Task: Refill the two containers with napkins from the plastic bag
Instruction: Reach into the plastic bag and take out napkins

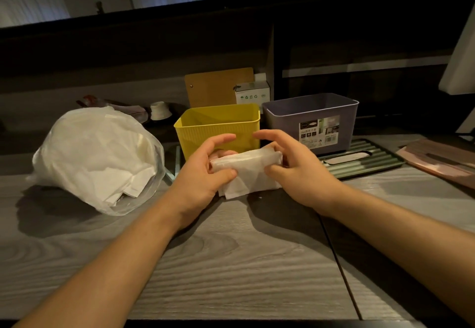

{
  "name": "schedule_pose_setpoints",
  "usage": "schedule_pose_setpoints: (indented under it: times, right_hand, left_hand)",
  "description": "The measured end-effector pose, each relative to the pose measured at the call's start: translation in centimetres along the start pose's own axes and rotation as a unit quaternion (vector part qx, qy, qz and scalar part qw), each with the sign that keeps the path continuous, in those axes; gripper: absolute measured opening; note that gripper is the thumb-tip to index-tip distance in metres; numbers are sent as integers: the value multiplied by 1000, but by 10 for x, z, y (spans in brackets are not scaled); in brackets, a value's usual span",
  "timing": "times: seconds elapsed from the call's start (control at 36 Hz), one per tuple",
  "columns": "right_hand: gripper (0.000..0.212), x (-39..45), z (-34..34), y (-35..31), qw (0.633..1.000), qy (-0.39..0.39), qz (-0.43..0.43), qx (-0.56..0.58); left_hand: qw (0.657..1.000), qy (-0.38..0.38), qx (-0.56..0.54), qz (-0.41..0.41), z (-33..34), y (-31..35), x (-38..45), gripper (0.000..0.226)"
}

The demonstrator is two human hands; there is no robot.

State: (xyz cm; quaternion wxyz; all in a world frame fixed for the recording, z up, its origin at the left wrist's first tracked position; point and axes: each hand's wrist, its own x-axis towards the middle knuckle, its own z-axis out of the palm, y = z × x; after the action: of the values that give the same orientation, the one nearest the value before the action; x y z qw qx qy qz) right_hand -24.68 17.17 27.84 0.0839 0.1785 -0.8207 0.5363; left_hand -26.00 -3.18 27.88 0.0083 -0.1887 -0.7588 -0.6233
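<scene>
A small stack of white napkins (248,171) is held just above the grey wooden table, in front of the yellow container (218,127). My left hand (203,173) pinches its left end between thumb and fingers. My right hand (290,165) grips its right end, index finger raised. The yellow container looks empty inside. To its right stands the grey-purple container (312,122) with a label on its front, its inside also bare as far as I see. The clear plastic bag (97,158), full of white napkins, lies to the left with its opening toward me.
A green ribbed lid (365,160) lies under and in front of the grey-purple container. A wooden board (218,87) and a small white box (253,95) stand behind the containers. A pinkish board (437,160) lies at the right. A dark partition closes off the back.
</scene>
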Motion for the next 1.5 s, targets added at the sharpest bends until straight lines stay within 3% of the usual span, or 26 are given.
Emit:
schedule_pose_setpoints:
  times: [0.17,0.28,0.36,0.61,0.83,1.0,1.19,1.31,1.39,1.5]
  right_hand:
    - [37,0,9,-4,998,33,11,45]
    - [45,1,14,-7,998,31,16,44]
    - [56,-1,11,-6,1000,19,8,-5]
    - [48,0,1,-5,976,21,-35,-213]
    - [57,-3,-1,-8,952,-4,-72,-299]
    - [54,-1,-5,-7,976,11,-33,-215]
    - [15,1,-4,-5,994,-19,-21,-106]
    - [26,0,-2,-3,999,-8,-9,-43]
    - [45,0,0,-1,997,-26,-2,-73]
    - [50,1,-2,-2,998,-6,-10,-68]
  left_hand:
    - [1000,-7,24,-5,8,5,-3,95]
    - [1000,-1,22,-2,15,6,-4,98]
    - [1000,13,22,-5,15,6,-4,100]
    - [999,7,52,3,15,9,-6,94]
    - [998,-3,70,0,14,8,-6,89]
    - [996,11,87,8,14,9,-6,85]
    - [998,25,60,14,14,9,-6,81]
    - [998,47,45,21,11,8,-5,77]
    - [998,10,57,0,13,7,-6,78]
    - [997,45,59,19,12,5,-4,72]
